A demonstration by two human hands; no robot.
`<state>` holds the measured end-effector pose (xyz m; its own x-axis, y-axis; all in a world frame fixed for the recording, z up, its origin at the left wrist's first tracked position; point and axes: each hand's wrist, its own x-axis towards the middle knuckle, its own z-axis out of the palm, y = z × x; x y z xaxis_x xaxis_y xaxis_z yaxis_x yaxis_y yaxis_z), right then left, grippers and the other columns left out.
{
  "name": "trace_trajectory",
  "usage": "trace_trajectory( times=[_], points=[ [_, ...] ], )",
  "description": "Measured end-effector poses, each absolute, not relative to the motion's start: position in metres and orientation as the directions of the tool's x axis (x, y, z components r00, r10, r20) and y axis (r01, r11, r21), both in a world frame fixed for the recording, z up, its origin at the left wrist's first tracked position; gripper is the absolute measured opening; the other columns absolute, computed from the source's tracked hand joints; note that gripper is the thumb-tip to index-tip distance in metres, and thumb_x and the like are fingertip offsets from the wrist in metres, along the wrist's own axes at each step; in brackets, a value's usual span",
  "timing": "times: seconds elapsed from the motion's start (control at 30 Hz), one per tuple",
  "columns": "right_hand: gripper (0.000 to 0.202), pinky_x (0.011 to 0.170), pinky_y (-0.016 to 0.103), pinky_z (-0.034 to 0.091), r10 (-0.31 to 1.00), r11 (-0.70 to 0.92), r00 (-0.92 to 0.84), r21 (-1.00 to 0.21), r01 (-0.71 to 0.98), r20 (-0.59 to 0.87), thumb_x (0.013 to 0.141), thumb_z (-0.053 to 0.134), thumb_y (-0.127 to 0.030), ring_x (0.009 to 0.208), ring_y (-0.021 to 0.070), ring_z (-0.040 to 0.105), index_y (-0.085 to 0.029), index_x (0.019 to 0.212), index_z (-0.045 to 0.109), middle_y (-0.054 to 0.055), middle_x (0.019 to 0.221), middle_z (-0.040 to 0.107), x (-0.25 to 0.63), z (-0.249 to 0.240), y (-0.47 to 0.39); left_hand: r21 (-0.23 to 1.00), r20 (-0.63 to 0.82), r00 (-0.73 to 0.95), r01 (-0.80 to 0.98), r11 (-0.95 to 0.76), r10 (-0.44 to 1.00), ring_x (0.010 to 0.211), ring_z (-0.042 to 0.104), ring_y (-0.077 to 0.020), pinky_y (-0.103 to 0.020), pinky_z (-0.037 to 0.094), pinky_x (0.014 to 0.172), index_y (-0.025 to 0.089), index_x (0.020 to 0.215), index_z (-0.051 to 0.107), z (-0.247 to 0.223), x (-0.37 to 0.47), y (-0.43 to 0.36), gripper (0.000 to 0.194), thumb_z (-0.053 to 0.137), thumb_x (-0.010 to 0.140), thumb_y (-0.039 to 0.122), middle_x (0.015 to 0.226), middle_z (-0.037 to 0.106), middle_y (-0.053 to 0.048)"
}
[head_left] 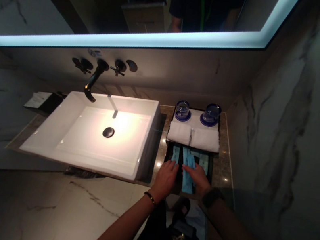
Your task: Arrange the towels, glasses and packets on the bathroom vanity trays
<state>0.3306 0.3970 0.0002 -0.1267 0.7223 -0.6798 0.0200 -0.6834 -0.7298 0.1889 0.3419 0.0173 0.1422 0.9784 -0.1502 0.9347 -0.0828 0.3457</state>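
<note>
A black tray (211, 164) at the counter's front right holds several light-blue and pale packets. My right hand (198, 177) is closed on a blue packet (187, 180) near the tray's middle. At the tray's left part, my left hand (166, 177) has its fingertips by another blue packet (175, 153); whether it grips this is hidden. Just behind, two rolled white towels (180, 133) lie side by side, with two upturned glasses (211, 113) on blue coasters beyond them.
A white rectangular basin (145, 142) takes up the counter's left. Above it, a black faucet (93, 80) juts from the wall below a lit mirror (148, 42). A tissue box (43, 101) stands at the far left. The marble wall (288, 158) rises on the right.
</note>
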Motion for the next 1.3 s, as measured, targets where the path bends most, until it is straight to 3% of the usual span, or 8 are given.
trace_trajectory(
  times=[0.17,0.27,0.37,0.5,0.7,1.03,1.2,1.3],
  points=[
    [0.011,0.072,0.031,0.057,0.760,-0.648,-0.003,-0.758,0.075,-0.650,0.092,0.067,-0.024,0.077,0.0133,0.064,-0.014,0.097,0.065,0.001,0.092,0.067,0.321,-0.017,0.415,0.467,-0.272,0.214,0.882,-0.066,0.938,0.123,0.055,-0.0309,-0.050,0.024,0.120,0.004,0.100,0.072,0.009,0.184,0.366,0.030,0.045,0.085,0.005,0.106,0.070,-0.022],
    [0.015,0.072,0.031,0.057,0.749,-0.662,0.042,-0.748,0.048,-0.661,0.093,0.066,-0.027,0.079,0.0138,0.065,-0.014,0.101,0.064,0.002,0.094,0.067,0.315,-0.027,0.416,0.529,-0.289,0.123,0.847,0.051,0.950,0.118,0.058,-0.0278,-0.046,0.034,0.114,0.009,0.115,0.068,0.008,0.179,0.374,0.036,0.045,0.088,0.008,0.111,0.070,-0.018],
    [0.017,0.071,0.031,0.058,0.725,-0.688,0.038,-0.725,-0.019,-0.688,0.094,0.065,-0.029,0.079,0.0139,0.065,-0.014,0.102,0.064,0.002,0.095,0.067,0.309,-0.034,0.415,0.594,-0.381,0.018,0.770,0.230,0.924,0.096,0.067,-0.0238,-0.035,0.053,0.087,0.009,0.117,0.066,0.004,0.179,0.377,0.032,0.049,0.094,0.022,0.103,0.073,-0.015],
    [0.015,0.070,0.030,0.058,0.697,-0.712,0.024,-0.696,-0.092,-0.717,0.094,0.065,-0.026,0.079,0.0135,0.066,-0.014,0.102,0.064,0.002,0.097,0.067,0.304,-0.035,0.413,0.631,-0.521,-0.025,0.661,0.406,0.853,0.060,0.065,-0.0136,-0.022,0.050,0.056,0.008,0.111,0.069,-0.005,0.186,0.383,0.026,0.059,0.092,0.023,0.076,0.073,-0.006],
    [0.011,0.059,0.024,0.055,0.665,-0.738,0.036,-0.664,-0.122,-0.746,0.094,0.064,-0.023,0.065,0.0097,0.061,-0.013,0.100,0.063,-0.002,0.083,0.064,0.321,-0.030,0.407,0.571,-0.515,-0.163,0.667,0.479,0.841,0.080,0.070,-0.0156,-0.022,0.049,0.066,0.012,0.111,0.068,-0.006,0.181,0.384,0.024,0.059,0.090,0.016,0.092,0.075,-0.009],
    [0.013,0.050,0.021,0.048,0.679,-0.715,0.033,-0.671,-0.196,-0.733,0.089,0.067,-0.027,0.055,0.0098,0.059,-0.015,0.087,0.064,0.000,0.072,0.068,0.345,-0.010,0.399,0.303,-0.440,-0.156,0.901,0.309,0.884,0.095,0.069,-0.0320,-0.039,0.053,0.078,0.006,0.113,0.061,0.011,0.202,0.386,0.030,0.039,0.093,0.011,0.107,0.068,-0.022],
    [0.006,0.060,0.028,0.055,0.663,-0.719,0.014,-0.642,-0.267,-0.748,0.081,0.064,-0.021,0.063,0.0180,0.068,-0.017,0.085,0.067,0.005,0.073,0.073,0.354,-0.008,0.389,0.279,-0.279,0.290,0.937,-0.212,0.915,0.103,0.065,-0.0267,-0.036,0.054,0.083,0.012,0.137,0.045,0.007,0.223,0.416,0.043,0.042,0.094,0.014,0.132,0.057,-0.019],
    [0.006,0.060,0.030,0.056,0.661,-0.715,0.033,-0.642,-0.277,-0.750,0.076,0.065,-0.021,0.064,0.0211,0.069,-0.019,0.082,0.067,0.007,0.073,0.074,0.364,-0.010,0.381,0.212,-0.313,0.337,0.936,-0.281,0.888,0.106,0.064,-0.0292,-0.040,0.055,0.083,0.017,0.145,0.039,-0.007,0.235,0.440,0.049,0.039,0.096,0.015,0.138,0.053,-0.019]
  ],
)
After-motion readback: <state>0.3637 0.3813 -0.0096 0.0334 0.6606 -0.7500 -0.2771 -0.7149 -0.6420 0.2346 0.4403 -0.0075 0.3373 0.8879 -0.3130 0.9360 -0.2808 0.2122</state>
